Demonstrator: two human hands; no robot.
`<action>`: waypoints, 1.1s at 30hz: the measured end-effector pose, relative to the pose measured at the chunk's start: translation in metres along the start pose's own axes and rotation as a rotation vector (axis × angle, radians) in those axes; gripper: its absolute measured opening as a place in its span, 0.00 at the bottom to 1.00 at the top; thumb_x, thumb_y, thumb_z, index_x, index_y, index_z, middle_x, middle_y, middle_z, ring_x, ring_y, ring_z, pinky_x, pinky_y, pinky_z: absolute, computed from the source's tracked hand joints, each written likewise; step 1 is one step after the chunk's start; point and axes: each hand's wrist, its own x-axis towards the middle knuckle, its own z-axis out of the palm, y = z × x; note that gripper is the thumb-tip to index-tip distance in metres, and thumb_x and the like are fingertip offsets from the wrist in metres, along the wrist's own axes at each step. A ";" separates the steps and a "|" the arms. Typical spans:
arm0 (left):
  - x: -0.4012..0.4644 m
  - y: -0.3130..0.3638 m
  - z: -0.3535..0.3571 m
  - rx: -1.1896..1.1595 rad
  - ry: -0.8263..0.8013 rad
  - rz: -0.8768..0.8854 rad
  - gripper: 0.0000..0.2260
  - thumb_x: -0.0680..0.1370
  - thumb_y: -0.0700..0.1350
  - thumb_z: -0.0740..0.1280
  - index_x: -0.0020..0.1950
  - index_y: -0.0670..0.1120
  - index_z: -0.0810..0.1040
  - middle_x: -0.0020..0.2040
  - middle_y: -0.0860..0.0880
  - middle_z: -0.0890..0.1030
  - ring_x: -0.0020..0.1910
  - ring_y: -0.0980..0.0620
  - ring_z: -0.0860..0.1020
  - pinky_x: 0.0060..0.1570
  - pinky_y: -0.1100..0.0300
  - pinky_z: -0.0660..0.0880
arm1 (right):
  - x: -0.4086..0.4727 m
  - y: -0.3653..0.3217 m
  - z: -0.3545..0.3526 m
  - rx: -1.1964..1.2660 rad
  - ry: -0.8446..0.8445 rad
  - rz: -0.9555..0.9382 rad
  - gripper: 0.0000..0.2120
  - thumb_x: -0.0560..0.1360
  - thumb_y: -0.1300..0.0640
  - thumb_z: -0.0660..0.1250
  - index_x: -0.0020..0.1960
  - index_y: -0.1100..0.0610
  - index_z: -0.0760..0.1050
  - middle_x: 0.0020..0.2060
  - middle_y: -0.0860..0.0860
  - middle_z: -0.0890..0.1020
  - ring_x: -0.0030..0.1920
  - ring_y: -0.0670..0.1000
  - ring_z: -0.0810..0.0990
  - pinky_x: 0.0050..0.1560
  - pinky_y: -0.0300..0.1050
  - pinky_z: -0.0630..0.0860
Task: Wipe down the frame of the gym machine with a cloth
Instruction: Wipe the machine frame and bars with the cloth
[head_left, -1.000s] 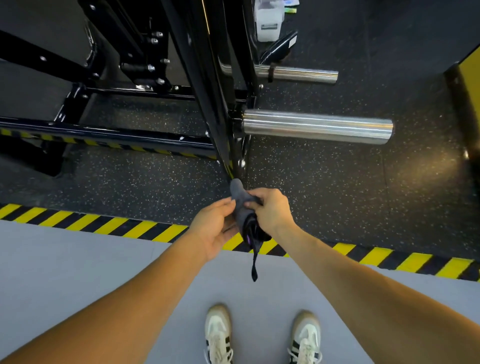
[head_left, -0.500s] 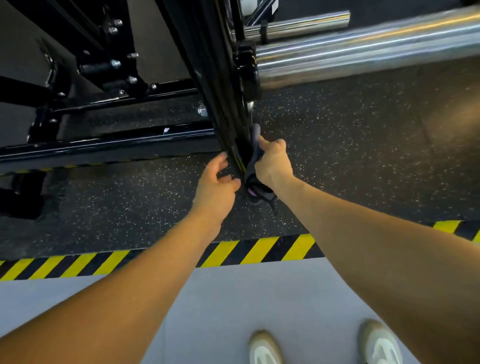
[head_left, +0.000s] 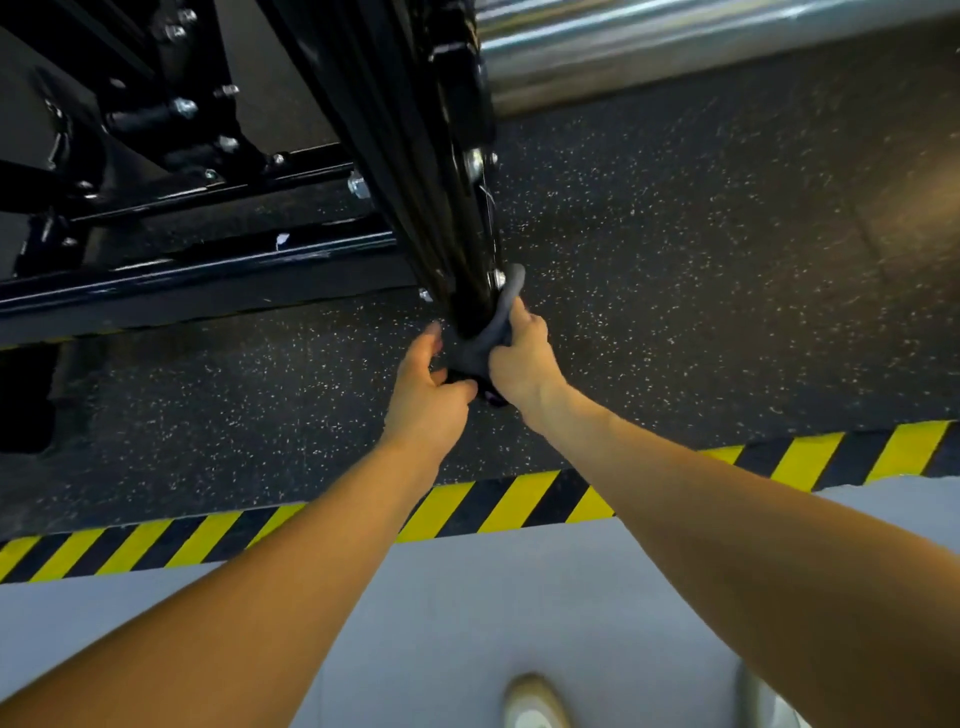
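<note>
- We see the gray cloth (head_left: 485, 338) pressed around the bottom end of a black frame post (head_left: 410, 171) of the gym machine.
- The cloth is bunched into a long strip. Its long way runs from low on the left, between our hands, up to the right, where its tip sits beside a bolt on the post.
- The post is long and leans. It runs from the top of the picture, a little to the left, down to its bottom end where the cloth is.
- Our right hand (head_left: 519, 358) grips the cloth on the right side of the post. Its fingers are curled tight on the cloth.
- Our left hand (head_left: 428, 387) is just left of the post, and its thumb touches the dark bottom part of the cloth. Its fingers are bent, with the tips close to the post. We cannot tell for sure if they grip the cloth.
- A black bar (head_left: 197, 270) low on the floor goes off to the left from the post.
- A shiny silver bar (head_left: 675, 47) sticks out to the right near the top.
- The floor (head_left: 701, 260) under the machine is dark with little white dots.
- A yellow and black stripe (head_left: 519, 504) runs across under our arms, and a gray floor (head_left: 467, 623) is nearest to us.
- The toe of one pale shoe (head_left: 535, 701) shows at the bottom.
</note>
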 end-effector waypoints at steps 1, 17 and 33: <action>0.004 -0.006 0.002 0.006 0.002 0.011 0.31 0.78 0.33 0.63 0.76 0.54 0.58 0.73 0.55 0.64 0.62 0.58 0.70 0.56 0.62 0.66 | 0.007 0.007 0.002 -0.015 -0.006 0.008 0.33 0.74 0.73 0.54 0.77 0.56 0.53 0.70 0.57 0.60 0.66 0.57 0.68 0.67 0.51 0.68; 0.050 -0.079 0.042 0.072 0.020 0.002 0.29 0.78 0.35 0.63 0.75 0.52 0.59 0.70 0.55 0.67 0.59 0.57 0.70 0.54 0.62 0.66 | 0.053 0.127 0.009 -0.434 -0.165 0.167 0.20 0.78 0.66 0.57 0.70 0.62 0.67 0.64 0.61 0.73 0.64 0.60 0.72 0.55 0.44 0.68; -0.154 0.100 -0.009 -0.068 -0.227 -0.213 0.13 0.81 0.54 0.58 0.45 0.49 0.77 0.56 0.44 0.81 0.58 0.45 0.78 0.60 0.49 0.72 | -0.200 -0.110 -0.118 -0.381 -0.079 0.032 0.23 0.73 0.70 0.57 0.65 0.58 0.73 0.56 0.58 0.80 0.57 0.59 0.77 0.53 0.44 0.72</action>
